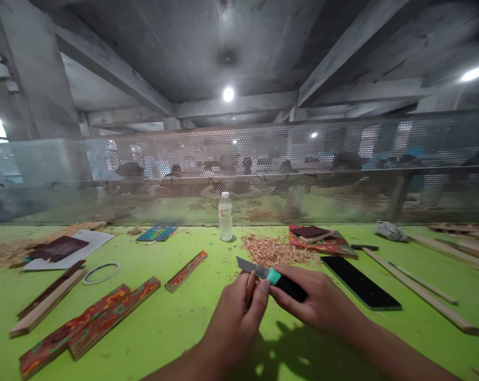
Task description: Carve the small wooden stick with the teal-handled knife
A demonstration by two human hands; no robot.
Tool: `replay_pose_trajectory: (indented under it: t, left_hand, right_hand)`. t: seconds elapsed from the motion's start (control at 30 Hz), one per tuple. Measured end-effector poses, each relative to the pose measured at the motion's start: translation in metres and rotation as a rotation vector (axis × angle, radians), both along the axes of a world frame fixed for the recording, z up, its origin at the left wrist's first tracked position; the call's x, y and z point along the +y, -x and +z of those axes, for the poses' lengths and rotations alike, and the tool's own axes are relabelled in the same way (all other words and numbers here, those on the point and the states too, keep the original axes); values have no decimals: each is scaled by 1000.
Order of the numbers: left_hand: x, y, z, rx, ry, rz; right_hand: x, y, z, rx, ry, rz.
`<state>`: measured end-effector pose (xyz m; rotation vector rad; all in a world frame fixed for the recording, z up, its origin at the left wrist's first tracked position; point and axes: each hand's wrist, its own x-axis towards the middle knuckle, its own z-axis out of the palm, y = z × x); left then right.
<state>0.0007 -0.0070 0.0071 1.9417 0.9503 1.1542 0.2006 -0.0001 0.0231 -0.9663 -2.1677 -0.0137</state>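
Note:
My left hand point(239, 312) is closed around a small piece of brown wood point(250, 286), most of it hidden by the fingers. A utility knife point(289, 286) with a black and teal handle is gripped in my right hand point(316, 293). Its bare blade point(250, 266) points left and lies just above the wood, close to my left thumb. I cannot tell whether the blade touches the wood. Behind both hands lies a heap of wood shavings point(275, 248).
On the green table point(176, 323) are painted wooden strips point(116, 317), a white ring point(101, 273), a water bottle point(225, 217), a black phone point(360, 283) and a hammer point(417, 288). Sandpaper point(311, 232) rests at the back right. A perforated metal screen point(184, 196) borders the far edge.

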Motion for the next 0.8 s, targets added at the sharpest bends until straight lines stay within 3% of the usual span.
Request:
replay_pose_trajectory:
  t: [0.8]
  left_hand:
    - [1, 0, -1, 11, 11, 10]
  right_hand:
    - [-2, 1, 1, -17, 48, 8]
